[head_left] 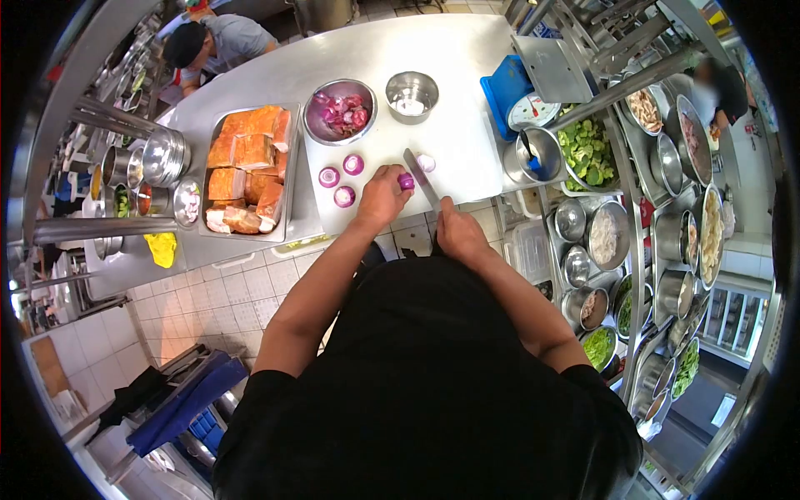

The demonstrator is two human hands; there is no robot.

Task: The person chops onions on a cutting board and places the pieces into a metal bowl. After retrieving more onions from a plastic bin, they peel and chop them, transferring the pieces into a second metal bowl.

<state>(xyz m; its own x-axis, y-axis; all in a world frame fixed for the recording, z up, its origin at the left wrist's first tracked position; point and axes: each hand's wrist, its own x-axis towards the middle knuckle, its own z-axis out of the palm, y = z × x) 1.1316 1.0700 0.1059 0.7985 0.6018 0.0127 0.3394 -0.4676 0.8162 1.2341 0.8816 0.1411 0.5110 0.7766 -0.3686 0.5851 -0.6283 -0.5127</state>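
Note:
My left hand [385, 197] is closed around a purple onion piece [406, 181] above the white cutting board [467, 167]. In my right hand [461, 231] is the handle of a kitchen knife [422, 179], its blade pointing away from me just right of the onion. A pale onion piece [426, 162] lies beside the blade. To the left of my left hand, several cut red onions, one of them a half [344, 197], rest on the board. Behind them stands a steel bowl [340, 112] with purple onion pieces, next to a smaller steel bowl [412, 97] with something white inside.
A deep tray of orange-skinned meat blocks [242, 167] stands left of the board. At the right are a blue scale [510, 96], a steel pot [533, 157] and shelves of food bowls [608, 236]. Another person [218, 43] is beyond the table's far left edge.

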